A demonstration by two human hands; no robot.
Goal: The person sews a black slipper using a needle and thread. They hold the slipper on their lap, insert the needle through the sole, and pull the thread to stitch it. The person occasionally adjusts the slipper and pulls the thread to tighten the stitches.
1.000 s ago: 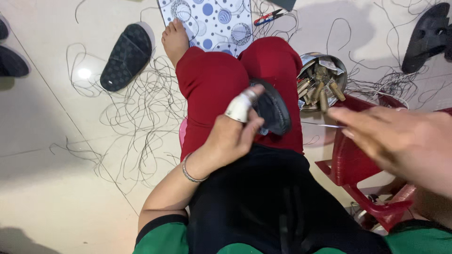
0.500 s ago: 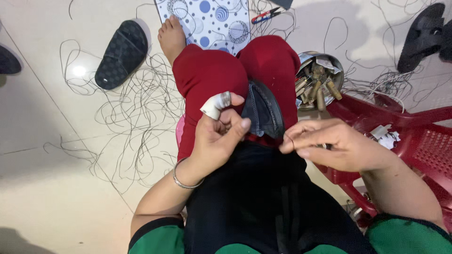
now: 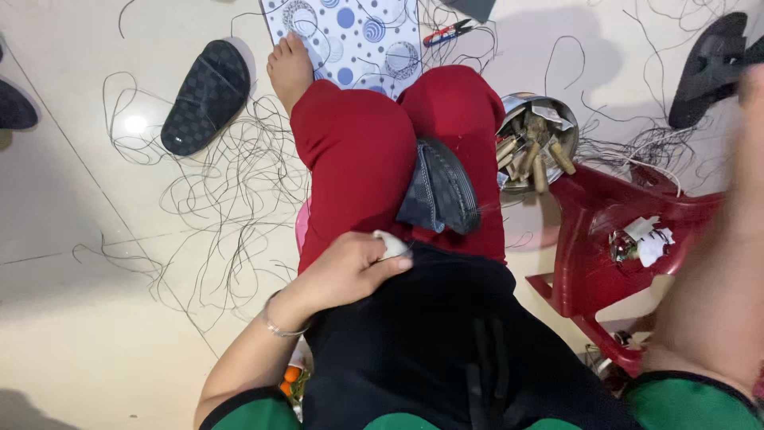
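A dark grey sandal upper (image 3: 438, 191) lies on my lap, wedged between my red-trousered thighs. My left hand (image 3: 350, 271) rests just below it on black cloth, fingers curled, with white tape (image 3: 390, 244) around one finger and a thin bangle at the wrist. Nothing shows in its grip. My right forearm (image 3: 708, 279) rises along the right edge, blurred. My right hand (image 3: 752, 87) is only a blur at the top right corner, and its fingers cannot be made out.
A steel bowl (image 3: 509, 107) of wooden-handled tools stands beside my right knee, next to a red plastic stool (image 3: 597, 231). Black sandals (image 3: 207, 95) (image 3: 712, 64), a dotted sheet (image 3: 350, 40), red snips (image 3: 450, 32) and loose black threads (image 3: 239, 183) lie on the tiled floor.
My left hand has let go of the sandal upper and dropped back onto my lap. My right hand has swung from the lap up and out to the right.
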